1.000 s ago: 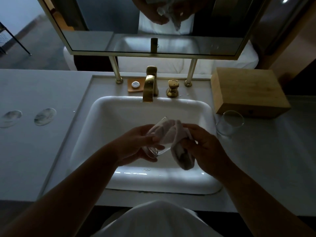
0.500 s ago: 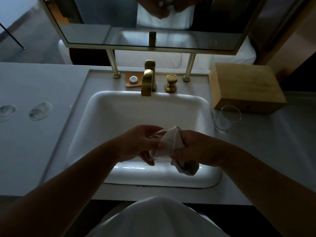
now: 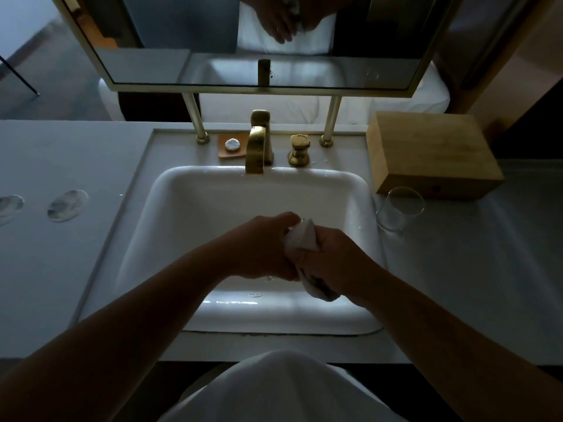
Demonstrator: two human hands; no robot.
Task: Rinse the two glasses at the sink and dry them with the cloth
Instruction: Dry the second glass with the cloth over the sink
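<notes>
Dim bathroom, head view. Far left on the counter (image 3: 76, 269): 2 round marks (image 3: 67, 205), side by side, well apart from the white sink (image 3: 170, 226). Behind the basin, a small orange dish (image 3: 230, 147) w/ a round pale item in it, just left of the brass faucet (image 3: 257, 147); brass knob (image 3: 299, 149) to its right. Over the basin's middle, the left hand (image 3: 262, 248) is curled shut, fingers wrapped round what it grips; the glass there is almost fully hidden, only a glint at the top between the 2 hands. The white cloth (image 3: 301, 237) is bunched between the hands, its tail hanging below the right hand (image 3: 330, 260), whose fingers are clamped on the cloth, pressed against the left hand. Right of the sink, the 2nd glass (image 3: 399, 211) stands upright on the counter, nothing visible inside, just in front of a wooden box (image 3: 432, 153), well apart from both hands.
</notes>
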